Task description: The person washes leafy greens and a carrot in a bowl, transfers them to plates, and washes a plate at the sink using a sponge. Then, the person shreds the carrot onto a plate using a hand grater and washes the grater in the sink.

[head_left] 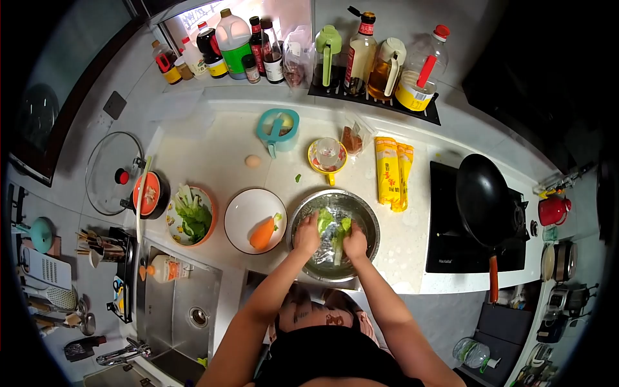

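A steel basin (298, 261) with water stands on the counter in front of me. Both hands reach into it. My left hand (307, 236) is at the basin's left side, its fingers closed on green leaves (324, 220). On the right side, my right hand (354, 242) grips another piece of greens (340, 240). To the left of the basin, a white plate (245, 213) holds a carrot (262, 233) and a bit of green. Farther left, a bowl (211, 237) contains leafy greens (195, 219).
A sink (213, 284) lies at lower left. An egg (252, 161), a teal-lidded container (278, 129), a yellow cup (331, 176) and yellow packets (391, 173) sit behind. A black wok (483, 200) rests on the stove (443, 238) at right.
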A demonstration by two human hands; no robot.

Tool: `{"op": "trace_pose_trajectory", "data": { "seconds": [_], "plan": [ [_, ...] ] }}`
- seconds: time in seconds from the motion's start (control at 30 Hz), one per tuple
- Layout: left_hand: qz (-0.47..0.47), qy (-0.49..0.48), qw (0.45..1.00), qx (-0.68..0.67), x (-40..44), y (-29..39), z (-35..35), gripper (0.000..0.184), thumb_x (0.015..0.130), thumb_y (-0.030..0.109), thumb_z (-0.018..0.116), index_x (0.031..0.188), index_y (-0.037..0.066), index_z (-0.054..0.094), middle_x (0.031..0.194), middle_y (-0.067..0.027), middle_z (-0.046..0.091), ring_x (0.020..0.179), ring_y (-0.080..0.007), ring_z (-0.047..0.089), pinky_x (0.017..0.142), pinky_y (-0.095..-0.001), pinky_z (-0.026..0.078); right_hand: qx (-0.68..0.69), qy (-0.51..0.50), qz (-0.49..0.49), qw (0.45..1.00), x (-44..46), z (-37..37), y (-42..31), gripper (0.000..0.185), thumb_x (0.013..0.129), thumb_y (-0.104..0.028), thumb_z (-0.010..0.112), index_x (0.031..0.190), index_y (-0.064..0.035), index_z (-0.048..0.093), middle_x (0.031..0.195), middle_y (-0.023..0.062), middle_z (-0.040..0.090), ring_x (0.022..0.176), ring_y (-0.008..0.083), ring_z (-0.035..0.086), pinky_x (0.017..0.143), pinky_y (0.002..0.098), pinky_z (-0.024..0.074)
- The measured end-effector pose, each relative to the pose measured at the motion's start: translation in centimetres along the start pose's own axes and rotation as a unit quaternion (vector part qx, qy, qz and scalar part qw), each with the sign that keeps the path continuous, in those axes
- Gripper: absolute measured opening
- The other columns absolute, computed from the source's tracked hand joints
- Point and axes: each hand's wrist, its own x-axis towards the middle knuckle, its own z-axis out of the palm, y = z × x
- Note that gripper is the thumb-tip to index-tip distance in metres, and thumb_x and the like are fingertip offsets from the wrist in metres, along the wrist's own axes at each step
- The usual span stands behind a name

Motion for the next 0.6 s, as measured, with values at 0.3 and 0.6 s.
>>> {"op": "trace_pose_trajectory", "data": {
  "seconds": [0.3,0.6],
  "plan": [
    [0.037,-0.184,0.972,0.139,-1.0,1.2,0.5,0.054,0.081,0.004,0.043,0.133,0.017,0.034,0.145,-0.0076,0.011,0.132,-0.0317,0.013,0.105,-0.0429,0.016,-0.057,-0.044,-0.083,0.994,-1.6,0.9,-0.4,0.043,0.070,-0.009,0.056,0.113,-0.0084,0.053,0.104,0.0226,0.052,0.084,0.0394,0.056,0.074,0.0435,0.0470],
    [-0.149,-0.090,0.984,-0.034,-0.1,0.6,-0.2,0.036,0.082,0.019,0.052,0.115,0.010,0.045,0.112,-0.0199,0.051,0.086,-0.0359,0.057,0.066,-0.0413,0.049,-0.214,-0.002,-0.048,0.976,-3.4,-2.0,-2.0,0.049,0.075,-0.029,0.056,0.121,-0.0111,0.047,0.116,0.0152,0.050,0.097,0.0336,0.051,0.079,0.0413,0.0451]
  ]
}}
